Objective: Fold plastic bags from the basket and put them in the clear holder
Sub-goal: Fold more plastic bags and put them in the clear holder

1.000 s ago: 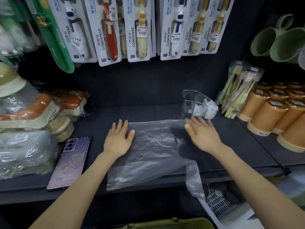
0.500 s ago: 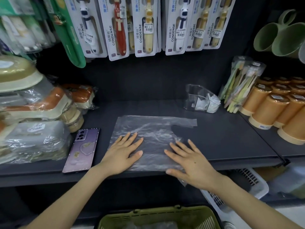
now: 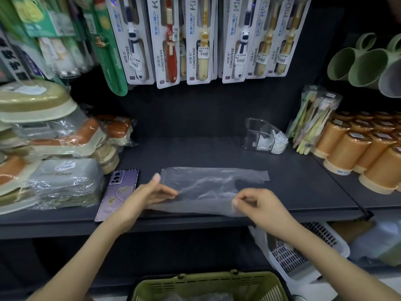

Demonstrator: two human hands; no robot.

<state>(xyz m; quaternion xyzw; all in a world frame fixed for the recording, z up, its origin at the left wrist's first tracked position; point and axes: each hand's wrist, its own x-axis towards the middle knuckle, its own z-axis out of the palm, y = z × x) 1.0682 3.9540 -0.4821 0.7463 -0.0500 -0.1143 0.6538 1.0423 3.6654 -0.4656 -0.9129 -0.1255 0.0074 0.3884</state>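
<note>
A clear plastic bag (image 3: 208, 183) lies spread on the dark shelf (image 3: 293, 192). My left hand (image 3: 147, 196) pinches its near edge at the left and lifts it. My right hand (image 3: 258, 205) pinches the same near edge at the right, also raised off the shelf. The lifted edge curls over toward the back. The clear holder (image 3: 253, 135) stands at the back right of the shelf with folded white bags inside. A green basket (image 3: 208, 285) sits below the shelf at the bottom of the view, with crumpled plastic in it.
A purple phone (image 3: 118, 192) lies left of the bag. Wrapped packages (image 3: 54, 166) are stacked at the left. Orange cups (image 3: 358, 153) and a toothbrush pack (image 3: 312, 122) crowd the right. Toothbrush cards (image 3: 195, 40) hang above. A white basket (image 3: 303, 257) sits under the shelf.
Both hands went from pressing flat on the bag to pinching its near edge and lifting it. The bag now looks narrower from front to back.
</note>
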